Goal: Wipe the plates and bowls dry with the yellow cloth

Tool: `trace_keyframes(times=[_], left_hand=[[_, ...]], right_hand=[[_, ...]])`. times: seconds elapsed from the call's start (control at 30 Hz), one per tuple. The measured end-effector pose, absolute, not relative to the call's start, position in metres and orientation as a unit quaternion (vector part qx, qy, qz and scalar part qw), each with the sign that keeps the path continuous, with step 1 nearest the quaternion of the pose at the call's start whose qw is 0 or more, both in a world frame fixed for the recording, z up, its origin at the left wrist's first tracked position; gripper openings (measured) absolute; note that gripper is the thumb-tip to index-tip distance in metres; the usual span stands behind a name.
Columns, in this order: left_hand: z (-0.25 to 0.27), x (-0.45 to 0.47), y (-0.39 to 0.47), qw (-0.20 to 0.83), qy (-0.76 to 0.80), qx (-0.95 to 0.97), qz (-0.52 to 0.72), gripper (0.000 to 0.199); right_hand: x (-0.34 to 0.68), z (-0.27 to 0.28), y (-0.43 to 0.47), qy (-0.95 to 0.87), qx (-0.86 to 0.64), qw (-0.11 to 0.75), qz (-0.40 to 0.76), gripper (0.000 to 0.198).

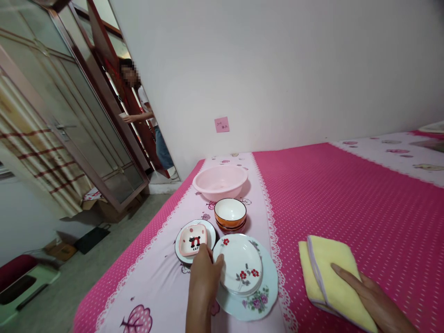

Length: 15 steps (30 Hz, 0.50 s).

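My left hand [204, 273] is at the left rim of a white plate with red flowers [239, 259], its thumb over the edge and its fingertips partly hidden. That plate lies on a larger pale plate with purple flowers [265, 305]. Just beyond the same hand is a small square cat dish [193, 240], resting on round white dark-rimmed plates [212, 230]. My right hand [364, 291] grips a folded yellow cloth [333, 263] with grey edging, thumb on top, over the pink bedspread.
Stacked orange-sided bowls [231, 212] stand behind the plates, with a pink basin [220, 182] farther back. A dotted pink bedspread [312, 185] covers the surface, ending at left above the floor. A person [145, 104] stands in the doorway; a stool [27, 286] is at lower left.
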<state>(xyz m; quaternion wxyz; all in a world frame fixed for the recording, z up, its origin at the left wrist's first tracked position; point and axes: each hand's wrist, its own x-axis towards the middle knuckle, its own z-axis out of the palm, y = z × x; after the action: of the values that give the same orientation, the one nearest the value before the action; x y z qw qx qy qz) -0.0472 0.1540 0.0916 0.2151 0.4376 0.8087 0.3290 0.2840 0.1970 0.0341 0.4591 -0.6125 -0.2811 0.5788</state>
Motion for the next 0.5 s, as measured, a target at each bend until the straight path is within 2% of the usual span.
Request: trace_keyframes(times=[0.23,0.27,0.4,0.5], left_hand=[[0.101,-0.044,0.149,0.307,0.703,0.444,0.462,0.018],[0.103,-0.043,0.149,0.33,0.682,0.438,0.483,0.02],[0.106,-0.032,0.152,0.476,0.516,0.33,0.631,0.051],[0.105,-0.018,0.157,0.553,0.413,0.238,0.683,0.042]], right_hand=[[0.288,0.016,0.203,-0.264,-0.571,0.461,0.625,0.055],[0.288,0.014,0.204,-0.259,-0.567,0.462,0.63,0.055],[0.289,0.017,0.203,-0.255,-0.57,0.462,0.629,0.051],[0.287,0.025,0.2,-0.274,-0.568,0.459,0.626,0.043]])
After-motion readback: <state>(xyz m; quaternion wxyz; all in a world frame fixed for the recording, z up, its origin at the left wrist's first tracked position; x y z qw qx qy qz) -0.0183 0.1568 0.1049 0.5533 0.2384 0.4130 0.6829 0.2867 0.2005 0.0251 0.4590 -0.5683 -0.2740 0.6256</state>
